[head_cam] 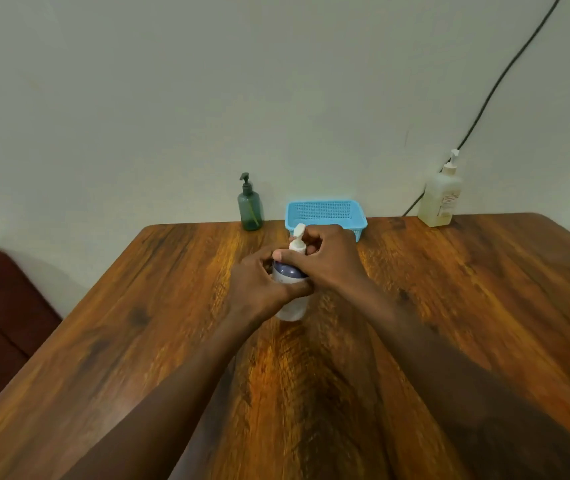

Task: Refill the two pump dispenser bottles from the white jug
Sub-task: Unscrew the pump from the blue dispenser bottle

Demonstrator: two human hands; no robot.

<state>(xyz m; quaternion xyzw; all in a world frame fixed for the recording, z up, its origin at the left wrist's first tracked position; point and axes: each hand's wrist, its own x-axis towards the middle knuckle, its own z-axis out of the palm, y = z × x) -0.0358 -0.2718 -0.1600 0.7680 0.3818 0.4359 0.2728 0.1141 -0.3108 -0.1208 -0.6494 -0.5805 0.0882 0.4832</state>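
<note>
Left hand (262, 284) has its grip clamped round the white pump bottle (292, 303), upright mid-counter (449, 306); right hand (325, 261) closes on its pump collar directly above, likely unscrewing. Behind stand one green pump bottle (250, 207), one blue basket (326, 216), and one pale jug-like bottle with a pump (441, 197) far right.

The label on the pale pump bottle (440, 197) is too small to read

Dim, warm indoor light; soft glare streak down the table (311, 358) centre. Forearms dark, motion-blurred. Wide-angle bowing at frame edges. Faint shadows on wall (172, 98); overall image slightly soft
</note>
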